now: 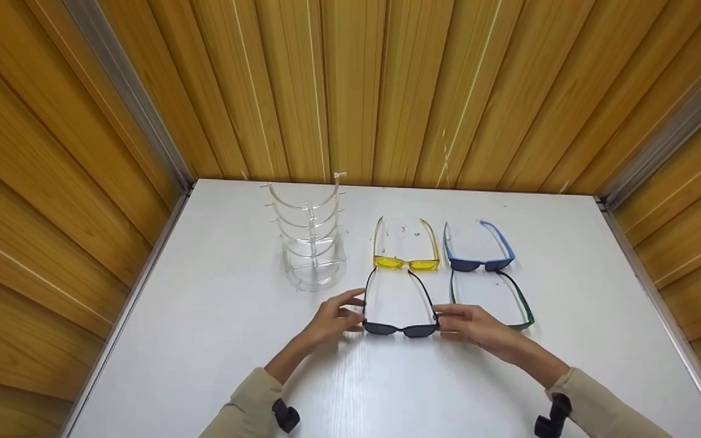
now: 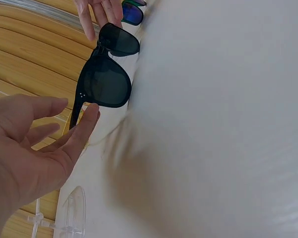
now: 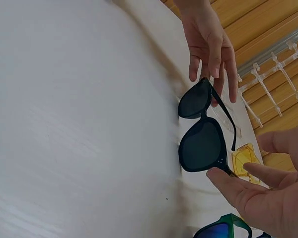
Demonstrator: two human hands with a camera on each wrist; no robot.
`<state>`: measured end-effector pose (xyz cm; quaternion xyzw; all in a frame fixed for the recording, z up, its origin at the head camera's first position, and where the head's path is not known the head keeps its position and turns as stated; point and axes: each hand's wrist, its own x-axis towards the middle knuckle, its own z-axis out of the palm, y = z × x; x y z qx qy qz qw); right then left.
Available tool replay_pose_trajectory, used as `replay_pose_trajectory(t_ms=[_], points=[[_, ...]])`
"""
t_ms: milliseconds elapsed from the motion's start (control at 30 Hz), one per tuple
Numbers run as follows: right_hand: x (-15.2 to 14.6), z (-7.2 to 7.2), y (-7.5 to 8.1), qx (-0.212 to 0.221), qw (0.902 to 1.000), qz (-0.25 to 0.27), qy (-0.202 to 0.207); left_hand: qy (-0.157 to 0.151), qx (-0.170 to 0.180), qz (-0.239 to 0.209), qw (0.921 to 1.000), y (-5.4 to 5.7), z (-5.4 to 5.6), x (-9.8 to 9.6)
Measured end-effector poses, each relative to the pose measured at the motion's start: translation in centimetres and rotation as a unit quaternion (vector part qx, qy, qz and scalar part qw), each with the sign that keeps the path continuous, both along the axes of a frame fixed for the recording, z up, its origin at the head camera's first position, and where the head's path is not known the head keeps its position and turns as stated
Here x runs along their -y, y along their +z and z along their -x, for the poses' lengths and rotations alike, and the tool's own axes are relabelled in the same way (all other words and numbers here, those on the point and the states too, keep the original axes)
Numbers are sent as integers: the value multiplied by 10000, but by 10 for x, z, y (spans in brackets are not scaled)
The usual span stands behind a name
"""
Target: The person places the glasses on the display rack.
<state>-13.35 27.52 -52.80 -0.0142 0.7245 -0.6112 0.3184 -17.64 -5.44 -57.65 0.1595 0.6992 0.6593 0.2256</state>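
Observation:
Black sunglasses [image 1: 381, 329] sit on the white table with their temples unfolded and pointing away from me. On their left side, my left hand [image 1: 329, 319] has its fingertips at the hinge corner, the thumb and other fingers spread. At the opposite corner is my right hand [image 1: 478, 326], its fingers extended and touching the frame's side. The left wrist view shows a fingertip against the dark lens frame [image 2: 107, 82]. In the right wrist view one finger meets the frame's corner below the lens [image 3: 203, 146], the thumb standing apart.
Yellow glasses [image 1: 423, 264] lie just behind the black pair. Blue sunglasses [image 1: 465, 266] are to their right, with green sunglasses [image 1: 524, 307] in front, partly hidden by my right hand. A clear tiered display stand [image 1: 312, 231] rises at the left. Wooden panels [image 1: 350, 91] enclose the table.

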Motion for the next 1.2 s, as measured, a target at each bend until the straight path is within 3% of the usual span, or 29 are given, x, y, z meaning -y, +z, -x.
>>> replay_pose_trajectory(t_ms=[267, 600, 900, 1200], points=[[9, 2, 3, 181, 9990, 420, 15, 235, 61, -185, 9995, -1, 1, 9], [26, 6, 4, 253, 9974, 648, -175, 384, -147, 12, 9992, 6, -7, 30], [42, 11, 5, 122, 9923, 1140, -465, 482, 468, -647, 9956, 16, -15, 52], [56, 20, 3, 91, 9862, 1505, -690, 806, 539, -819, 9919, 24, -18, 62]])
